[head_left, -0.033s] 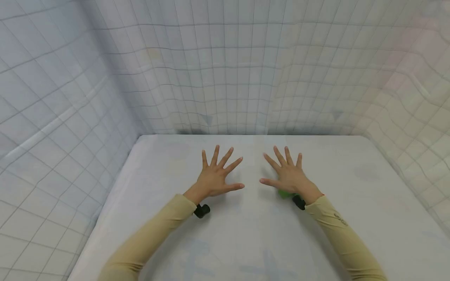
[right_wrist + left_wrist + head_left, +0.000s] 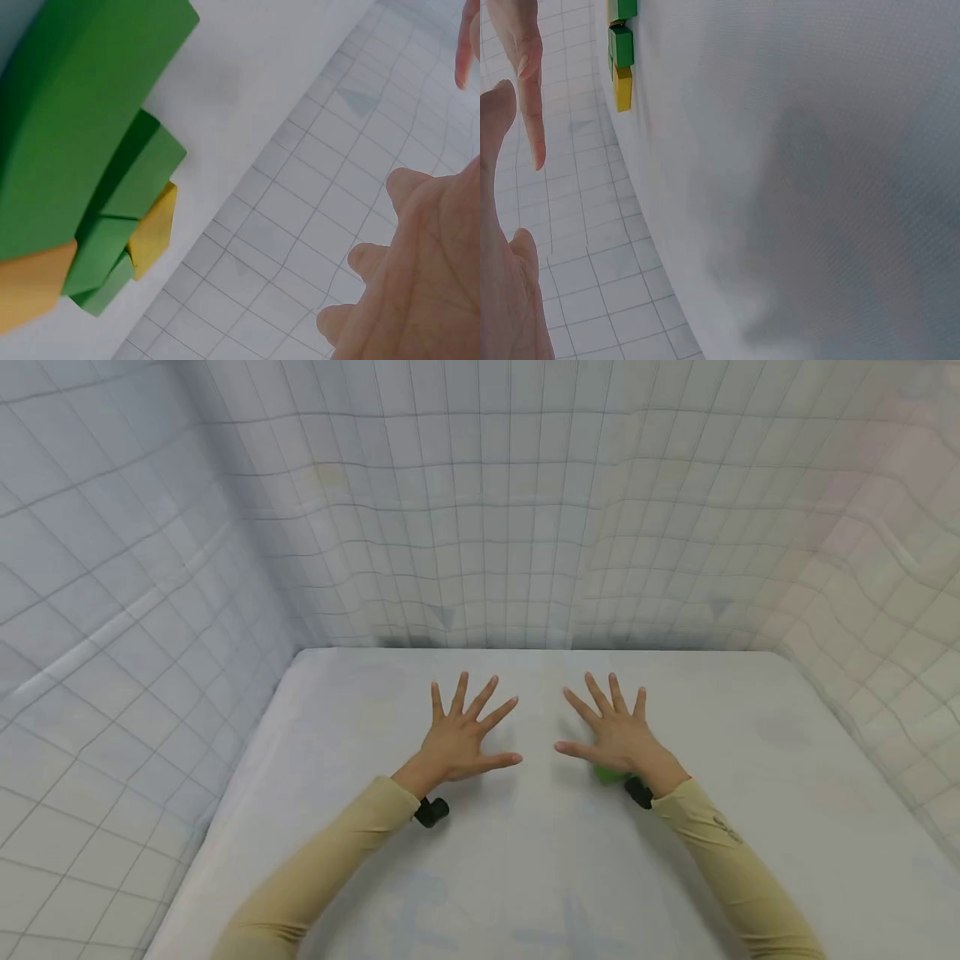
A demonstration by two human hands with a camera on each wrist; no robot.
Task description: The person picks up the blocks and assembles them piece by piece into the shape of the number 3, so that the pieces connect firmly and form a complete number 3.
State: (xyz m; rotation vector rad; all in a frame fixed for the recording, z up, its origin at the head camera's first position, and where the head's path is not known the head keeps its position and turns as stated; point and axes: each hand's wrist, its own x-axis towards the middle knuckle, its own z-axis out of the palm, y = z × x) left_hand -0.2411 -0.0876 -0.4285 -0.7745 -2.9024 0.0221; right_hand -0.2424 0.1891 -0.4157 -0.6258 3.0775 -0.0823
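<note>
My left hand (image 2: 453, 747) is held palm down over the white table, fingers straight and spread, holding nothing. To its right, my right hand (image 2: 621, 739) is spread the same way and holds nothing. A bit of a green block (image 2: 607, 774) peeks out below the right palm; the hand hides the rest. Several blocks show in the right wrist view, among them a large green block (image 2: 97, 97), a yellow block (image 2: 154, 232) and an orange-yellow block (image 2: 34, 285). Visible space separates the right palm from them. The left wrist view shows a green block (image 2: 621, 46) touching a yellow block (image 2: 622, 88).
The white table (image 2: 517, 860) ends at a straight far edge. White sheets with a grid pattern (image 2: 510, 518) hang behind it and on both sides. A black device (image 2: 432, 812) sits under the left wrist, and another black device (image 2: 639, 792) under the right.
</note>
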